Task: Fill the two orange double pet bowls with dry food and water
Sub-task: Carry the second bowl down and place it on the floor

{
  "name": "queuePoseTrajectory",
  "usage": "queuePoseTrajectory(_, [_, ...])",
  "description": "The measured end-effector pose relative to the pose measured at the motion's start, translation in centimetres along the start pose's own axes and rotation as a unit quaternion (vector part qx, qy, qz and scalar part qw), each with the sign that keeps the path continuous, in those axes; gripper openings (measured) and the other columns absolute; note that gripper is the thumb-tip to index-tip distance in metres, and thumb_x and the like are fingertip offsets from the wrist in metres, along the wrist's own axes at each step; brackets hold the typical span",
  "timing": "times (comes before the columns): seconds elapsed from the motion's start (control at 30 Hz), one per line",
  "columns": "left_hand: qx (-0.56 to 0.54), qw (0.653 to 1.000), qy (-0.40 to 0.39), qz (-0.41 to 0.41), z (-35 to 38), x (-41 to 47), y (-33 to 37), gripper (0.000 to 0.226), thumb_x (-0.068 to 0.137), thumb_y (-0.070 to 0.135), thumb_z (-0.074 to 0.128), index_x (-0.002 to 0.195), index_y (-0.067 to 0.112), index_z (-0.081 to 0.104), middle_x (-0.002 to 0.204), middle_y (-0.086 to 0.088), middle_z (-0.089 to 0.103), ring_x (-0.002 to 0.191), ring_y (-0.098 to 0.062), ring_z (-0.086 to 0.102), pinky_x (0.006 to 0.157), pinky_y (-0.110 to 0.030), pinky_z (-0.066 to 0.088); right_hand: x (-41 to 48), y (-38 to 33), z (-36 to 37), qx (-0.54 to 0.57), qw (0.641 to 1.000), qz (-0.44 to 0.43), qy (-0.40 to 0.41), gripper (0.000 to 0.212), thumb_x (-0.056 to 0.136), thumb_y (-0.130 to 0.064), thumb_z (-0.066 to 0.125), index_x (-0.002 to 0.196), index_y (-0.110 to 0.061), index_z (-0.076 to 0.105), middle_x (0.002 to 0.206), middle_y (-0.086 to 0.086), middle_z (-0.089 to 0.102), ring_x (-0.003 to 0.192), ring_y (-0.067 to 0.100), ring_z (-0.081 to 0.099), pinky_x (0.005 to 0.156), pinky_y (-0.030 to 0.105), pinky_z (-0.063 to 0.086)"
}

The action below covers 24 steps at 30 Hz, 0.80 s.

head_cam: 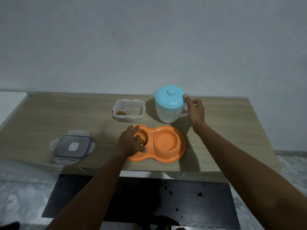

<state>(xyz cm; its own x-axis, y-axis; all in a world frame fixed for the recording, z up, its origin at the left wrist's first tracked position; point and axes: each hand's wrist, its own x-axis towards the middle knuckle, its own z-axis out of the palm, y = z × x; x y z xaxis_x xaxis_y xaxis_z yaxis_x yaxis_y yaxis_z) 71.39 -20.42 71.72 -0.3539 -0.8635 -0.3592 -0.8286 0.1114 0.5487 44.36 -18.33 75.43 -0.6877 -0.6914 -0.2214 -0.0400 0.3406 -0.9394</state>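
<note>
— Kibble (140, 140): where is it?
— A small heap sits at the left compartment of the orange double pet bowl (180, 151). The left hand (130, 142) arches over it, fingers loosely curved. Whether it grips any pieces, I cannot tell.
— And the other containers?
— Just behind the bowl, a clear food container (131, 117) stands open, with a few pieces in its left corner. Its clip lid (72, 145) lies flat, well left of the bowl. Behind the bowl's right end stands a translucent jug (166, 115) under a blue lid (169, 98); I cannot see its contents. The right hand (196, 110) grips the jug, thumb on the lid's edge, fingers curled at the handle side.
</note>
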Motion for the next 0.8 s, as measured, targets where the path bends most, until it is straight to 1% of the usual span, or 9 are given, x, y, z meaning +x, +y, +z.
queuePoseTrajectory(0.13, [-0.086, 0.994, 0.067, -0.017, 0.7, -0.7, -0.9, 0.103, 0.067, 0.05, 0.082, 0.152, 0.031, 0.028, 0.163, -0.002, 0.019, 0.151, -0.03, 0.01, 0.118, -0.053, 0.021, -4.5, 5.8, -1.2, -0.098, 0.993, 0.048, 0.041, 0.071, 0.08, -0.079, 0.042, 0.121, -0.023, 0.058, 0.129, 0.01, 0.058, 0.113, 0.03, 0.059, 0.1, 0.053, 0.048])
queuePoseTrajectory(0.23, [-0.145, 0.972, 0.178, -0.042, 1.0, -1.8, -2.0, 0.064, 0.078, 0.046, 0.072, 0.135, 0.022, 0.055, 0.142, -0.008, 0.053, 0.134, -0.03, 0.045, 0.108, -0.048, 0.038, -7.7, 9.9, -1.6, -0.159, 0.985, 0.046, 0.043, 0.07, 0.082, -0.075, 0.038, 0.117, -0.022, 0.069, 0.119, 0.012, 0.067, 0.11, 0.032, 0.063, 0.098, 0.052, 0.05])
queuePoseTrajectory(0.3, [-0.162, 0.962, 0.214, -0.058, 0.8, -2.9, -2.4, 0.034, 0.079, 0.047, 0.062, 0.103, 0.024, 0.069, 0.102, -0.005, 0.071, 0.104, -0.031, 0.064, 0.09, -0.044, 0.05, -9.1, 10.9, -1.3, -0.18, 0.982, 0.036, 0.038, 0.073, 0.082, -0.074, 0.037, 0.116, -0.02, 0.072, 0.117, 0.014, 0.068, 0.108, 0.033, 0.064, 0.097, 0.051, 0.05])
queuePoseTrajectory(0.37, [-0.17, 0.96, 0.208, -0.076, 0.4, -4.0, -2.2, 0.032, 0.082, 0.048, 0.059, 0.098, 0.022, 0.069, 0.093, -0.003, 0.071, 0.095, -0.032, 0.066, 0.085, -0.041, 0.051, -10.1, 11.0, -0.8, -0.187, 0.981, 0.041, 0.029, 0.076, 0.08, -0.077, 0.037, 0.116, -0.021, 0.074, 0.118, 0.014, 0.068, 0.108, 0.033, 0.063, 0.098, 0.052, 0.05])
queuePoseTrajectory(0.5, [-0.179, 0.956, 0.196, -0.125, -0.2, -3.7, -1.9, 0.04, 0.085, 0.038, 0.064, 0.117, 0.014, 0.068, 0.108, -0.01, 0.07, 0.104, -0.035, 0.062, 0.09, -0.039, 0.048, -11.1, 10.5, 0.2, -0.164, 0.983, 0.075, 0.023, 0.07, 0.071, -0.075, 0.047, 0.108, -0.022, 0.074, 0.113, 0.011, 0.069, 0.104, 0.031, 0.064, 0.096, 0.053, 0.051])
queuePoseTrajectory(0.57, [-0.193, 0.952, 0.19, -0.139, -0.6, -3.4, -2.1, 0.04, 0.081, 0.036, 0.062, 0.118, 0.02, 0.069, 0.109, -0.008, 0.072, 0.101, -0.035, 0.063, 0.092, -0.041, 0.051, -11.6, 9.5, 0.6, -0.143, 0.986, 0.087, 0.027, 0.046, 0.08, -0.062, 0.059, 0.096, -0.021, 0.073, 0.103, 0.007, 0.07, 0.099, 0.029, 0.064, 0.095, 0.052, 0.052])
queuePoseTrajectory(0.6, [-0.202, 0.95, 0.19, -0.144, -0.7, -3.4, -2.1, 0.04, 0.08, 0.035, 0.062, 0.118, 0.022, 0.069, 0.108, -0.008, 0.072, 0.099, -0.034, 0.064, 0.093, -0.044, 0.052, -11.7, 9.2, 0.5, -0.126, 0.988, 0.09, 0.026, 0.035, 0.086, -0.052, 0.063, 0.096, -0.02, 0.072, 0.098, 0.004, 0.069, 0.097, 0.027, 0.063, 0.095, 0.049, 0.052])
queuePoseTrajectory(0.67, [-0.216, 0.941, 0.204, -0.158, -0.9, -3.6, -1.7, 0.041, 0.08, 0.033, 0.061, 0.12, 0.024, 0.069, 0.106, -0.007, 0.073, 0.098, -0.032, 0.064, 0.093, -0.044, 0.052, -11.7, 9.1, 0.0, -0.088, 0.992, 0.094, 0.014, 0.031, 0.093, -0.039, 0.067, 0.109, -0.013, 0.073, 0.097, 0.003, 0.066, 0.097, 0.024, 0.061, 0.092, 0.042, 0.05])
queuePoseTrajectory(0.8, [-0.273, 0.925, 0.219, -0.146, -1.2, -5.5, 1.5, 0.026, 0.088, 0.021, 0.062, 0.111, 0.016, 0.071, 0.073, 0.007, 0.059, 0.078, -0.02, 0.053, 0.075, -0.03, 0.041, -11.9, 8.4, -2.4, -0.028, 0.995, 0.091, 0.024, 0.042, 0.088, -0.042, 0.071, 0.12, -0.014, 0.071, 0.112, 0.005, 0.071, 0.103, 0.025, 0.065, 0.096, 0.047, 0.054])
